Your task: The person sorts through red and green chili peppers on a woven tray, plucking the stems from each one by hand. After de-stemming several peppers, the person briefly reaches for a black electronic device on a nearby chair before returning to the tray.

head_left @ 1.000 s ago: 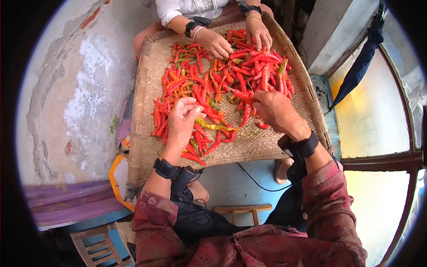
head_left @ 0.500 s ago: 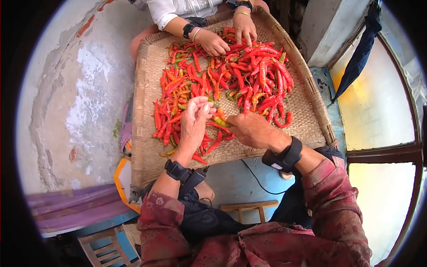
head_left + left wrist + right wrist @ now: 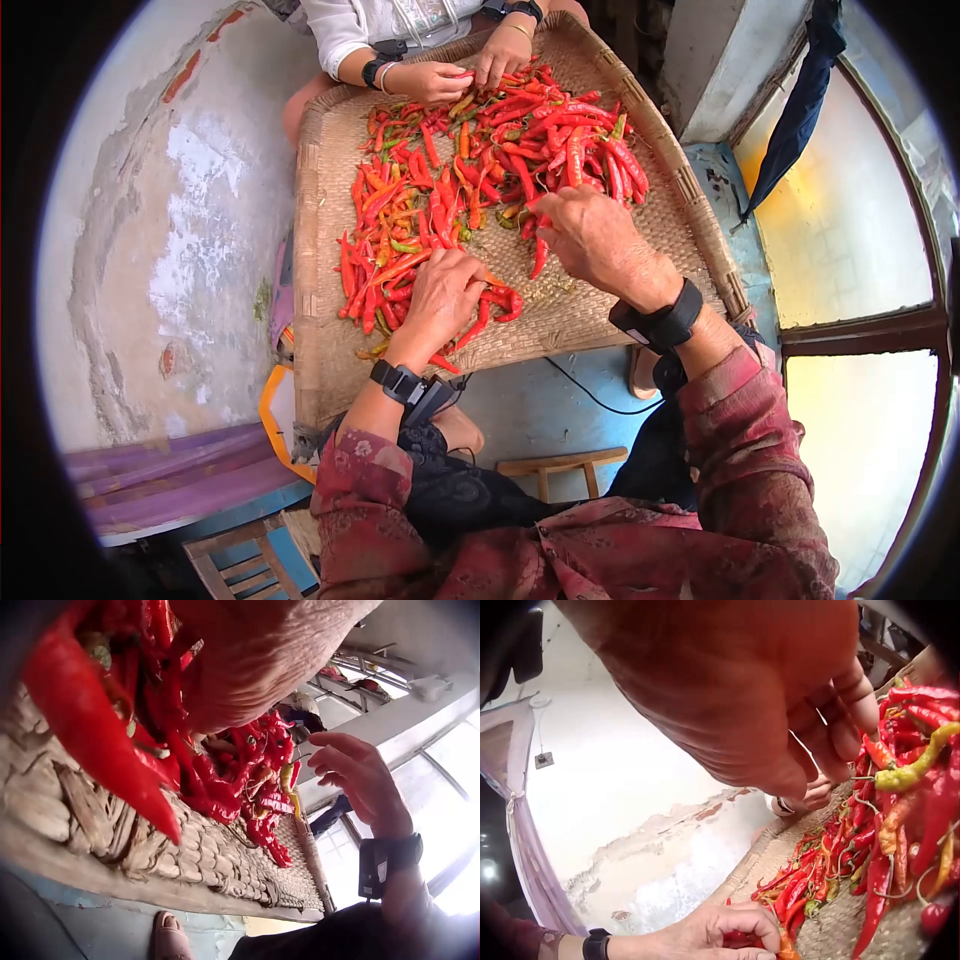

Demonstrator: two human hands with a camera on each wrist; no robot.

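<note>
A pile of red chilies (image 3: pixel 500 150), with a few green and orange ones, covers a wide woven tray (image 3: pixel 600 300). My left hand (image 3: pixel 470 285) lies palm down on the chilies at the near left, fingers curled around a few red ones (image 3: pixel 757 934). My right hand (image 3: pixel 552 215) hovers over the near edge of the main pile. Its fingers are loosely bent and nothing shows between them in the left wrist view (image 3: pixel 330 761). In the right wrist view its fingertips (image 3: pixel 855 712) sit just above a red chili (image 3: pixel 877 750) and a green-yellow chili (image 3: pixel 915 769).
Across the tray another person's two hands (image 3: pixel 430 80) (image 3: pixel 500 55) work in the chilies. A peeling wall (image 3: pixel 180 220) runs along the left, and a window (image 3: pixel 850 230) and a dark folded umbrella (image 3: pixel 795 120) stand on the right. A wooden stool (image 3: pixel 545 470) and a black cable (image 3: pixel 590 395) lie below the tray.
My left hand has turned from raised and palm up to palm down on the near chilies. My right hand has left it and moved back up to the main pile.
</note>
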